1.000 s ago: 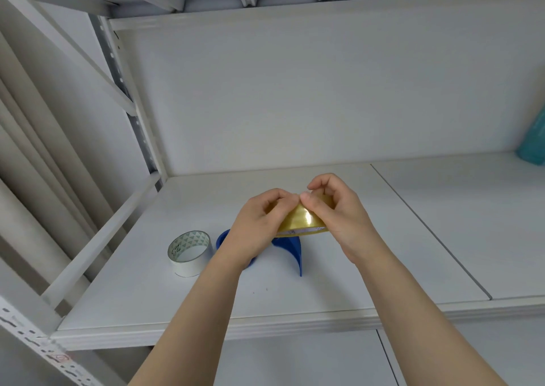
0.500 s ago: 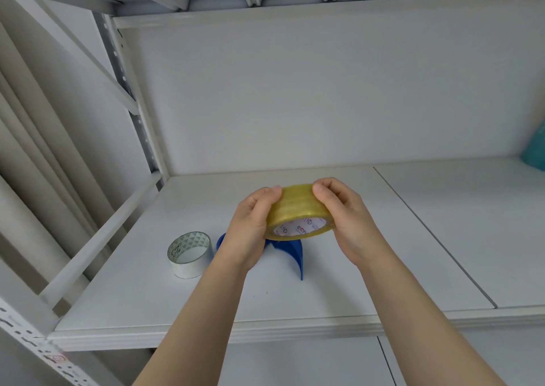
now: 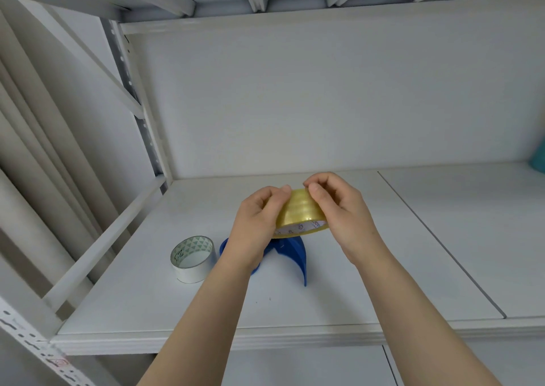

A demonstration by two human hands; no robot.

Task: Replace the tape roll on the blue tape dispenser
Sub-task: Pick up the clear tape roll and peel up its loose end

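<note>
A yellowish clear tape roll (image 3: 300, 213) is held in the air above the shelf, its printed white core facing down towards me. My left hand (image 3: 256, 223) grips its left side. My right hand (image 3: 339, 208) holds the right side, thumb and forefinger pinched at the roll's top edge. Below the roll the blue tape dispenser (image 3: 290, 251) lies on the white shelf (image 3: 354, 282), partly hidden by my left hand and wrist. A second roll, white with a green triangle pattern inside (image 3: 193, 257), stands on the shelf left of the dispenser.
The shelf sits inside a white metal rack with a perforated upright (image 3: 135, 114) and diagonal braces at the left. A seam (image 3: 436, 238) splits the shelf into two panels. A teal object (image 3: 538, 160) shows at the far right edge.
The roll has tilted, its outer band now facing me more. My right fingers have moved up to pinch at its top edge; the left hand stays on its side.
</note>
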